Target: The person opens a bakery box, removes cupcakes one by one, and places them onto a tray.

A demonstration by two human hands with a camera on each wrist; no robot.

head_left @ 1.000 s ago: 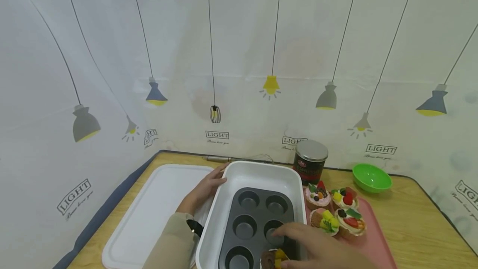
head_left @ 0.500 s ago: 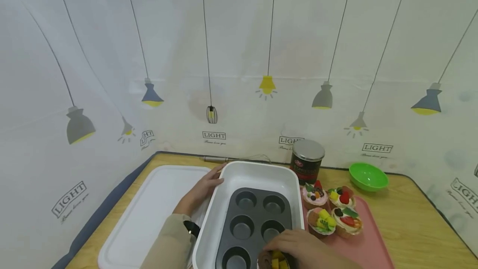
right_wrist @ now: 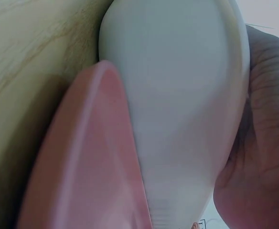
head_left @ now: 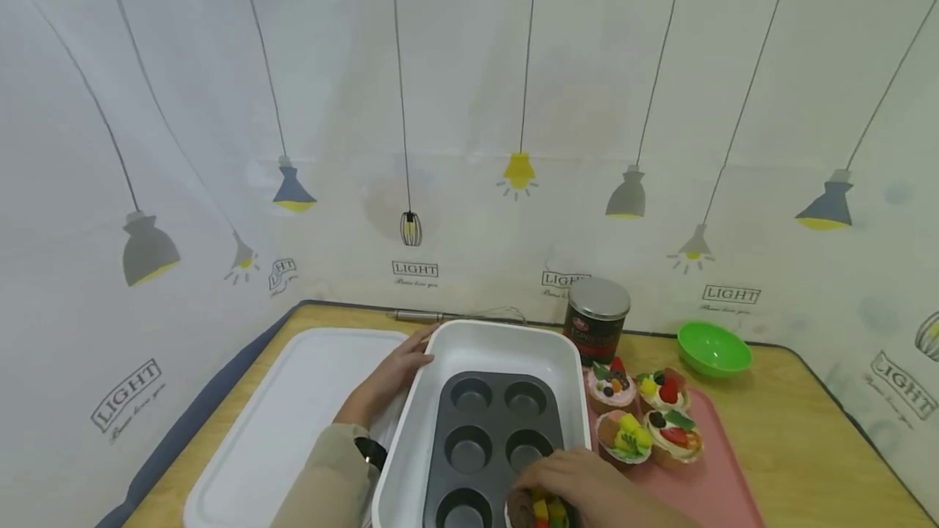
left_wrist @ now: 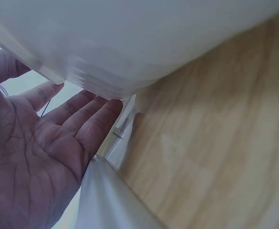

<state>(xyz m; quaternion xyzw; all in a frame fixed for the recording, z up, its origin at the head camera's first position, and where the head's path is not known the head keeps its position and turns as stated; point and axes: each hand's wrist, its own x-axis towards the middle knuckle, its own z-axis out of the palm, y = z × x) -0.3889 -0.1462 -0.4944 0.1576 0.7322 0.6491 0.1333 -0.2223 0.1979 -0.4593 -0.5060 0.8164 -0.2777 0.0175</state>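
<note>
My left hand point(head_left: 392, 373) rests against the left side of a deep white tray point(head_left: 508, 338). In the left wrist view its fairly straight fingers point(left_wrist: 99, 121) touch the tray's outer wall. Inside the tray lies a dark muffin tin point(head_left: 495, 422) with several round cups. My right hand point(head_left: 587, 483) reaches over the tray's right rim, its fingers bent round a fruit-topped cupcake point(head_left: 541, 509) with a brown chocolate swirl, at the tin's near right cup. The hand partly covers it, and the frame's lower edge cuts it off. The right wrist view shows mainly the tray's outer wall.
Right of the tray, a pink tray point(head_left: 722, 471) carries several fruit-topped cupcakes point(head_left: 676, 435). Behind them stand a dark canister point(head_left: 596, 324) with a silver lid and a green bowl point(head_left: 714, 347). A white lid-like board point(head_left: 286, 422) lies left; a whisk point(head_left: 418, 315) lies at the back.
My right hand has closed in on the cupcake, its fingers now bent over it at the near right cup. My left hand stays at the tray's side. The view has shifted slightly.
</note>
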